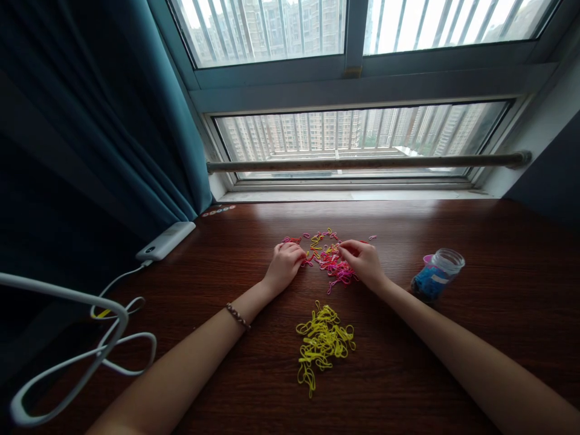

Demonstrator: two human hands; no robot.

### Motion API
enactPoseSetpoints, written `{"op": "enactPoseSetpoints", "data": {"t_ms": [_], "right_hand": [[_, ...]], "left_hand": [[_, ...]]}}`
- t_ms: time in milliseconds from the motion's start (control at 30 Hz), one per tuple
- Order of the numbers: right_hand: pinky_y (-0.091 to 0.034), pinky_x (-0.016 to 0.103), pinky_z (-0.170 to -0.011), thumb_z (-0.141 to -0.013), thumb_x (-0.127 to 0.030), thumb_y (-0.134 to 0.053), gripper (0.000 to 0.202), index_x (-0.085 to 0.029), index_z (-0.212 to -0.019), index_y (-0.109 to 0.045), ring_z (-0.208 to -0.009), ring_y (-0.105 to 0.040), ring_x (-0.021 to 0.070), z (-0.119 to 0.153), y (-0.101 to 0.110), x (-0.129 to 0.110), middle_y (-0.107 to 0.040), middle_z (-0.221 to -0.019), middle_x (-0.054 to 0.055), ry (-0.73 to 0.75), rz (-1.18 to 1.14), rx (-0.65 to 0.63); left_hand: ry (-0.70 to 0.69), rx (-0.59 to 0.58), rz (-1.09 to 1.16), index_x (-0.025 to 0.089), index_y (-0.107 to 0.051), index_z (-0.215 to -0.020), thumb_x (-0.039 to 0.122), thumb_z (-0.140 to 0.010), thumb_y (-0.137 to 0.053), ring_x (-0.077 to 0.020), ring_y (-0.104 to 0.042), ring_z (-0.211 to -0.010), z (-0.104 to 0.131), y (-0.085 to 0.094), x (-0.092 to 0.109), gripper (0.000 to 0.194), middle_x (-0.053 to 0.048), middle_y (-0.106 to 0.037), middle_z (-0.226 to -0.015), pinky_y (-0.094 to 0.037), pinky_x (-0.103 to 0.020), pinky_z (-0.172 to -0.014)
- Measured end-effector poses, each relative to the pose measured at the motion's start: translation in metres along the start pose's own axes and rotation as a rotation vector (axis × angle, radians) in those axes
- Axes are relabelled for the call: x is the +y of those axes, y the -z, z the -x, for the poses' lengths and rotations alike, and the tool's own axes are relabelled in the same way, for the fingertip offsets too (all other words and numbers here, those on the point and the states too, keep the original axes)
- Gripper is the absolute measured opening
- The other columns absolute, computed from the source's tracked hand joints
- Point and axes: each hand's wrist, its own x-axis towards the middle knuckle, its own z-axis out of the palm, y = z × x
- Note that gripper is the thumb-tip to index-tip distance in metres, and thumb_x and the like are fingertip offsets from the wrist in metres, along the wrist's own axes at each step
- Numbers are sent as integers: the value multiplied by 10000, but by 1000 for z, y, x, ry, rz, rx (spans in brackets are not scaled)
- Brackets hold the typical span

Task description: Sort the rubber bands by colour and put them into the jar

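A pile of small pink and red loops (336, 266), mixed with orange and yellow ones, lies on the dark wooden table between my hands. At its left edge, my left hand (286, 266) is closed with its fingers curled down among the pieces. My right hand (364, 261) reaches into the far right of the pile, thumb and forefinger pinched together. What either hand's fingertips hold is too small to make out. Nearer to me is a separate heap of yellow loops (325, 338). Whether the loops are rubber bands or bulb pins, I cannot tell.
Right of my right hand, a clear jar (435, 277) with blue contents has a pink piece beside its rim. A white power bank (166, 240) with a white cable lies by the blue curtain (136, 109). A metal rail (362, 163) crosses the window behind the table.
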Motion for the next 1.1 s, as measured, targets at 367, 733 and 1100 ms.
{"op": "enactPoseSetpoints", "data": {"t_ms": [367, 733, 1100], "right_hand": [[-414, 289, -744, -749, -137, -506, 173, -189, -815, -657, -782, -562, 185, -4, 9, 29, -663, -806, 49, 45, 566, 17], [-394, 298, -773, -767, -160, -512, 146, -185, -828, -642, -824, -537, 192, -5, 10, 29, -640, -826, 47, 87, 548, 87], [-401, 323, -783, -793, -225, -511, 144, -187, -783, -650, -806, -554, 203, -4, 10, 19, -643, -798, 61, 135, 468, 145]], "left_hand": [[-50, 229, 183, 187, -562, -845, 175, -834, -471, -199, -493, -995, 0, 5, 5, 92, -46, -621, -922, -348, -392, -913], [87, -328, 1030, 115, -573, -800, 302, -799, -543, -110, -546, -625, 6, 16, 36, 190, -52, -610, -740, -442, -214, -563], [-103, -513, 895, 138, -671, -756, 349, -806, -529, -170, -595, -793, 3, 24, 45, 259, -85, -645, -847, -480, -283, -724]]}}
